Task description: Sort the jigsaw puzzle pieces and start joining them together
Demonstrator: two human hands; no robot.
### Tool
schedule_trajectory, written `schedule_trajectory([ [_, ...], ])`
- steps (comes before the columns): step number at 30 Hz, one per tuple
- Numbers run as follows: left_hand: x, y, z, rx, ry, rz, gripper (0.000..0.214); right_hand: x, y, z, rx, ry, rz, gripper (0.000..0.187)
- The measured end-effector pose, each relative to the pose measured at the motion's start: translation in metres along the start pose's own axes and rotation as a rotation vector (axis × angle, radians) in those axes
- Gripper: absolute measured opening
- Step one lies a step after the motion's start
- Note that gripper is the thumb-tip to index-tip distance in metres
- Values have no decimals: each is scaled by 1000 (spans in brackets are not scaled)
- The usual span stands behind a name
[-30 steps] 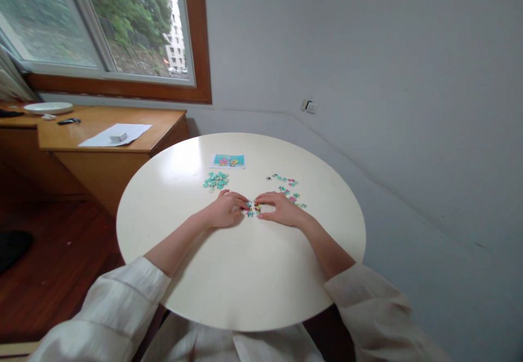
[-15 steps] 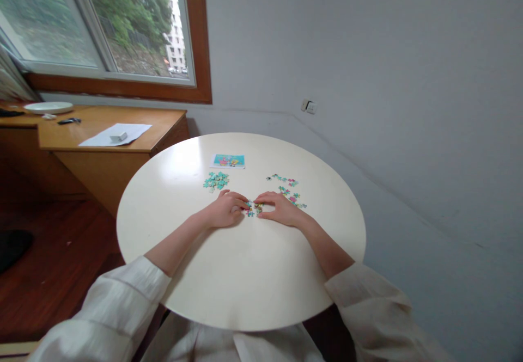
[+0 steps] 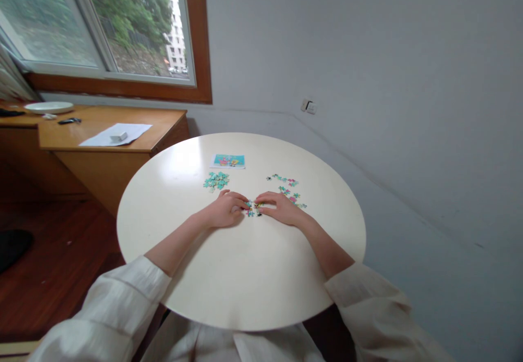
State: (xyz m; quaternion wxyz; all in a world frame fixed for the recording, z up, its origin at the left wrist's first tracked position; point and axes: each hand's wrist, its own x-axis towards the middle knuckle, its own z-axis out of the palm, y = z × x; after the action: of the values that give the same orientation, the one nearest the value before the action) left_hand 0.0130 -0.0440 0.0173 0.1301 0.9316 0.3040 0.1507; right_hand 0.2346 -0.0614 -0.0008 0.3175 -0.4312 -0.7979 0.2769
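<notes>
My left hand [image 3: 225, 209] rests on the white round table with its fingers closed at the left side of some joined jigsaw pieces [image 3: 250, 213]. Just to the right, across a narrow gap, lies another small group of jigsaw pieces [image 3: 259, 214] with yellow and black marks. My right hand [image 3: 281, 209] pinches this group between thumb and fingers, which partly cover it. A heap of turquoise jigsaw pieces [image 3: 216, 181] lies beyond my left hand. Colourful loose pieces [image 3: 292, 198] are spread beyond my right hand, with several more [image 3: 280, 177] farther back.
A turquoise picture card [image 3: 227, 161] lies near the far side of the round table [image 3: 245, 280]. To the left stands a wooden desk [image 3: 171, 125] bearing a paper sheet [image 3: 139, 130], a small white box [image 3: 118, 136] and a white plate [image 3: 49, 108]. A wall is close behind.
My right thumb has moved up, closer to the fingers, and more of the lower edge of the right jigsaw group shows. My left hand has stayed still.
</notes>
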Motion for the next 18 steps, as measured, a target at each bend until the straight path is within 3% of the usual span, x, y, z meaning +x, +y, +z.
schedule_trajectory([
  [18,-1,-1,1,6,-17,16,40,2,3,3,-70,13,-71,15],
])
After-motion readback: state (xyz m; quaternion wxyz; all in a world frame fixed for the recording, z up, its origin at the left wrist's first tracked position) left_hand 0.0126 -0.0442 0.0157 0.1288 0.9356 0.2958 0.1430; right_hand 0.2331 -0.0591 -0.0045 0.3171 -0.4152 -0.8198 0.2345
